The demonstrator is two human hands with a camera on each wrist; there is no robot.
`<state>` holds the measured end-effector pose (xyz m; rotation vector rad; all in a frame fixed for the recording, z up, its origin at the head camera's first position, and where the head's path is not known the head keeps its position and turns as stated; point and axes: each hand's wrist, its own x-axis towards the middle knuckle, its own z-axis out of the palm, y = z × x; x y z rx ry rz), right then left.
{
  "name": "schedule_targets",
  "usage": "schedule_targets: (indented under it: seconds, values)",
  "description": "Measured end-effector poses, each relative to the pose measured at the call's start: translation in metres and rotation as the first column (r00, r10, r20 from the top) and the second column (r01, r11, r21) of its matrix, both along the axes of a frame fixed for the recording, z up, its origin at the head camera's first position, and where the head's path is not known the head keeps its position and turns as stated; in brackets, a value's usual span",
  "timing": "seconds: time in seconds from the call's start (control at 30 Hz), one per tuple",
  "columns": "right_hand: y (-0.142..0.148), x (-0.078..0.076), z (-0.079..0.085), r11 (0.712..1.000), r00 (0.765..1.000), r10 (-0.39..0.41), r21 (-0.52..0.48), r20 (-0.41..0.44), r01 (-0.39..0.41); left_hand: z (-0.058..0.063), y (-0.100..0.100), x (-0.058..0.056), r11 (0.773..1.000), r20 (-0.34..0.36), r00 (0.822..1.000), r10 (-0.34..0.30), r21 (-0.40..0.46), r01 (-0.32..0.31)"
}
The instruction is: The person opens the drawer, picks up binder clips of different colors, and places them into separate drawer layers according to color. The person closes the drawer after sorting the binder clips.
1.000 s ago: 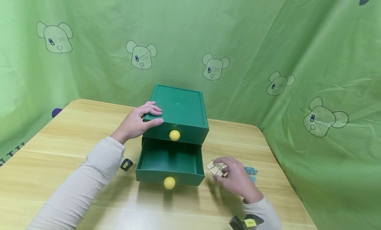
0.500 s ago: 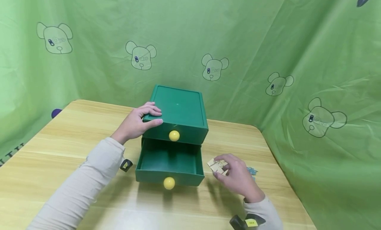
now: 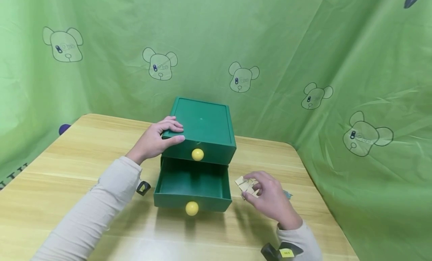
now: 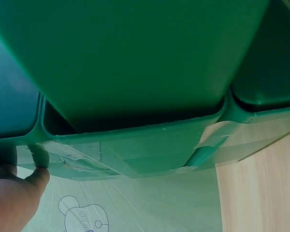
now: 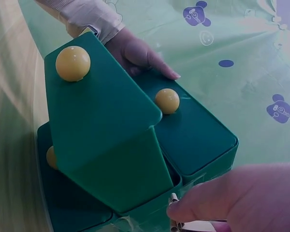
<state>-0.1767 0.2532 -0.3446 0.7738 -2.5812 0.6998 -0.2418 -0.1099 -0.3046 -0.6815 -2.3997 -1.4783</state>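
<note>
A green drawer cabinet [image 3: 206, 120] with round yellow knobs stands in the middle of the table, its middle drawer [image 3: 194, 180] pulled out and bare inside. My left hand [image 3: 156, 137] rests on the cabinet's top left corner, fingers flat over the top, thumb along the front edge. To the right of the drawer, my right hand [image 3: 270, 195] pinches cream binder clips [image 3: 244, 184] between thumb and fingers, low near the table. In the right wrist view the thumb [image 5: 198, 205] presses on the clips' metal ends. A blue binder clip [image 3: 287, 194] shows partly behind the right hand.
The wooden table [image 3: 84, 201] has rounded far corners. Behind and beside it hangs a green curtain [image 3: 202, 36] printed with bear heads. Clear tape [image 4: 82, 159] crosses the cabinet's side. A black strap device with a yellow label [image 3: 287, 252] sits at the right wrist.
My right hand has closed further round the cream clips and shifted slightly right, covering more of the blue clips. The clips have turned a little. The left hand and drawer stay put.
</note>
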Motion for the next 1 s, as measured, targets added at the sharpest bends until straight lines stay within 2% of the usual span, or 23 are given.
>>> schedule_targets:
  seconds: [0.43, 0.63, 1.0]
  values:
    - [-0.005, 0.001, 0.009, 0.999, 0.998, 0.041, -0.028, -0.044, -0.042, -0.001, 0.000, -0.001, 1.000, -0.003, 1.000, -0.001, -0.006, 0.001]
    - [-0.011, 0.004, 0.015, 0.999, 0.999, 0.036, -0.031, -0.034, -0.037, -0.003, 0.000, -0.002, 1.000, 0.000, 1.000, -0.003, -0.004, 0.003]
    - [-0.026, 0.004, 0.022, 0.992, 0.993, 0.109, -0.057, -0.050, -0.112, 0.000, 0.000, 0.000, 1.000, 0.001, 1.000, 0.000, -0.005, 0.000]
